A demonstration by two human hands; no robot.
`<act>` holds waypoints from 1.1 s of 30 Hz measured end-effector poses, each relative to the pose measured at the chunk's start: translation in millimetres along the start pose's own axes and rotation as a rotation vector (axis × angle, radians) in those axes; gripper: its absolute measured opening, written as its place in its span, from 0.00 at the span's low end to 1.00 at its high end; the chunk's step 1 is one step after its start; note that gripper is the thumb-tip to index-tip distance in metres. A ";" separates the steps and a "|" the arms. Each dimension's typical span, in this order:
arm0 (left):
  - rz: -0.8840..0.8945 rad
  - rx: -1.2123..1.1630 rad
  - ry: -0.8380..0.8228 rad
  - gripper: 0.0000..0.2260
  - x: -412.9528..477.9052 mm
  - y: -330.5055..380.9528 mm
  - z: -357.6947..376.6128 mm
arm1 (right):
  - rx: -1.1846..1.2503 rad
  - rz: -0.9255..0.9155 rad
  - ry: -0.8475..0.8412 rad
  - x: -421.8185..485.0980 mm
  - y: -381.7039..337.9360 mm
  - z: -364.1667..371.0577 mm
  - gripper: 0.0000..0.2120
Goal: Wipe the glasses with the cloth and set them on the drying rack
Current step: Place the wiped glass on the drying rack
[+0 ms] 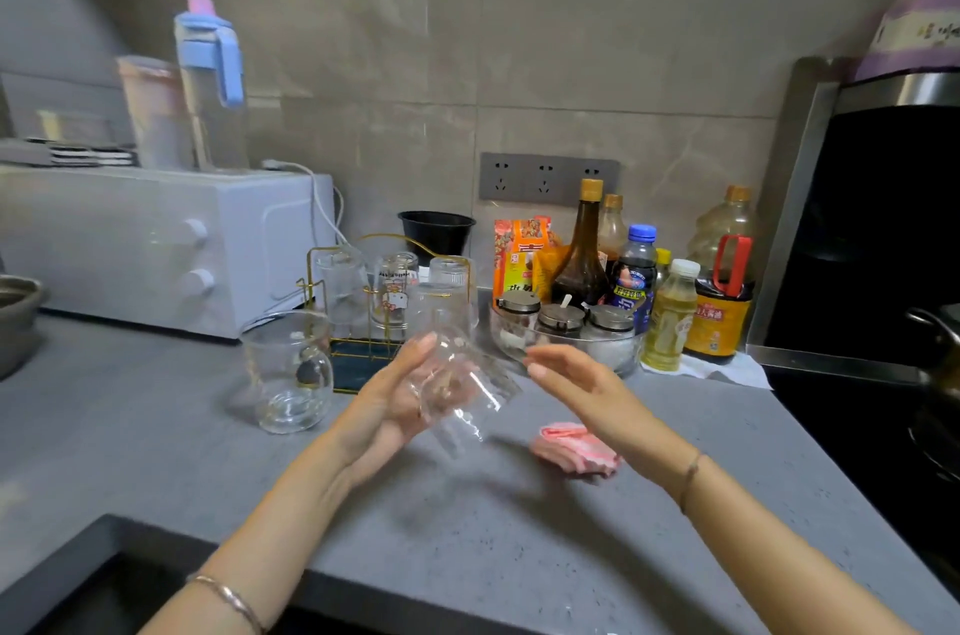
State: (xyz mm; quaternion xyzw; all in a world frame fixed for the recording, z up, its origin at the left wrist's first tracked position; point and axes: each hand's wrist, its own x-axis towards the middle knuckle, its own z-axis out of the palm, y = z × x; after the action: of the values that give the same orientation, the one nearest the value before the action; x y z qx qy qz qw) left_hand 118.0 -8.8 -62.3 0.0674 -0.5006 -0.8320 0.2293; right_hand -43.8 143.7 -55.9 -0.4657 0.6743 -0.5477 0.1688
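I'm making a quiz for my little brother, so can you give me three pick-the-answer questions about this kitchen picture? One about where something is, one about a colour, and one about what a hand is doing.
1. Where is the cloth?
A) on the floor
B) on the grey counter
C) on a chair

2. What colour is the cloth?
A) pink
B) blue
C) green

3. What is the left hand doing?
A) resting flat
B) holding a spoon
C) holding a clear glass

Answers:
1 B, it lies on the counter.
2 A, it is plainly pink.
3 C, the tilted glass sits in its grip.

Left hand [393,393] cupped, right hand [569,374] outstretched.
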 end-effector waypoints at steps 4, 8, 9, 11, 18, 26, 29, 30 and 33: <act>-0.055 -0.033 -0.057 0.41 -12.8 9.1 -0.4 | 0.024 -0.082 -0.232 -3.3 -45.2 17.6 0.25; -0.058 -0.147 -0.125 0.37 -23.3 21.3 -7.5 | -0.018 -0.099 -0.371 3.6 -75.8 38.7 0.27; -0.068 -0.161 -0.157 0.35 -26.2 25.1 -9.3 | -0.041 -0.103 -0.393 6.6 -80.7 43.0 0.27; -0.120 -0.174 -0.214 0.32 -33.0 32.1 -12.8 | -0.092 -0.100 -0.448 13.0 -89.1 50.0 0.25; -0.187 -0.067 -0.293 0.28 -45.6 52.0 -33.3 | -0.216 -0.078 -0.612 29.5 -117.0 76.5 0.25; -0.181 -0.121 -0.261 0.31 -37.5 73.6 -56.7 | -0.179 -0.080 -0.651 56.8 -129.6 89.8 0.20; -0.107 0.015 -0.164 0.28 -27.7 90.4 -58.6 | -0.190 -0.116 -0.568 74.9 -134.1 96.0 0.26; -0.082 0.091 -0.092 0.31 -21.5 96.8 -63.3 | -0.217 -0.142 -0.541 82.4 -135.8 97.0 0.27; 0.133 0.362 0.182 0.27 -4.6 111.4 -81.0 | -0.302 -0.226 -0.407 103.3 -140.7 96.2 0.27</act>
State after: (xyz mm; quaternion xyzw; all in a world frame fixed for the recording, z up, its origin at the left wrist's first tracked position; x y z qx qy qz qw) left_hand 184.7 -115.6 -6.2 0.1491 -0.6224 -0.7023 0.3118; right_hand 36.9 8.5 66.3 -0.6581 0.6444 -0.3516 0.1673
